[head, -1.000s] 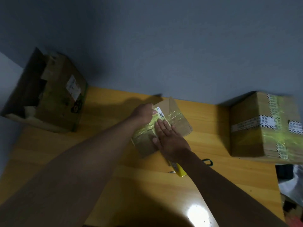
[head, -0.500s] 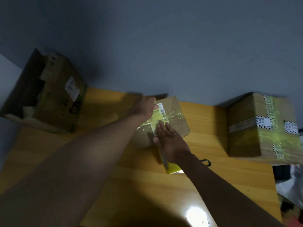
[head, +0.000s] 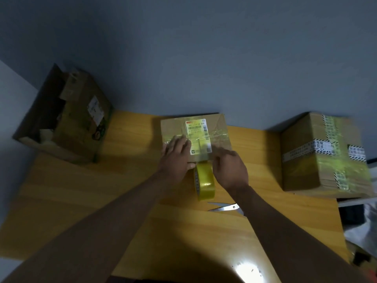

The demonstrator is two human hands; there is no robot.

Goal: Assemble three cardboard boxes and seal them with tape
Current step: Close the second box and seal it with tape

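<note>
At frame centre, my left hand and right hand press flat, fingers relaxed, on the small taped brown cardboard box. The yellow tape roll stands just below it. At right, a large taped cardboard box looks sealed; at upper left, the open cardboard box remains.

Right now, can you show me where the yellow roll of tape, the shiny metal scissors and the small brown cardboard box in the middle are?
yellow roll of tape (head: 206, 181): head view, on its glossy outer band.
shiny metal scissors (head: 224, 207): head view, on the blades.
small brown cardboard box (head: 173, 127): head view, on its bare top.
</note>
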